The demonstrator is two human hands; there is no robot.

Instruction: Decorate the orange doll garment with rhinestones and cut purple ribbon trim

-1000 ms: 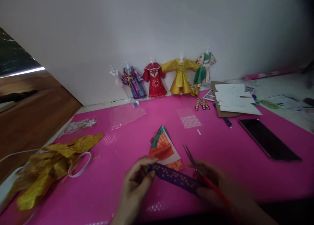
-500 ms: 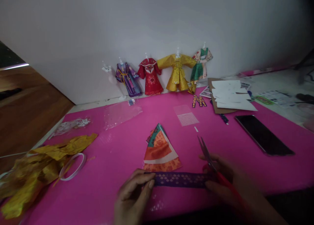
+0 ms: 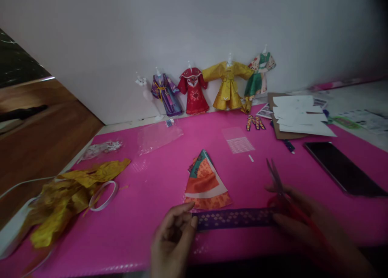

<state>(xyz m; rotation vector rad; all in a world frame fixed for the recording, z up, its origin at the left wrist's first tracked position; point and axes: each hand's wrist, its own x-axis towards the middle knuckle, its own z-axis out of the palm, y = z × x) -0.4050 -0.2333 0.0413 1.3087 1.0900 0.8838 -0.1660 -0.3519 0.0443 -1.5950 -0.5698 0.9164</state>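
Observation:
A purple patterned fabric strip (image 3: 235, 218) stretches level between my two hands, just in front of a folded cone-shaped cloth (image 3: 203, 185) in orange, white and green. My left hand (image 3: 175, 235) pinches the strip's left end between thumb and fingers. At the other end, my right hand (image 3: 303, 217) holds the strip while also gripping red-handled scissors (image 3: 277, 180). Their blades point up and away, slightly apart, and are not on the strip. Blur hides part of the right fingers.
Doll dresses, such as a red one (image 3: 194, 92) and a yellow one (image 3: 228, 86), stand along the wall. White papers (image 3: 300, 114) and a phone (image 3: 342, 169) lie to the right. Gold fabric (image 3: 69, 193), a white ring (image 3: 113, 191) and a plastic bag (image 3: 160, 136) lie left.
My right hand has moved to the right with the scissors, and a longer stretch of the strip shows between my hands. The whole view has shifted slightly.

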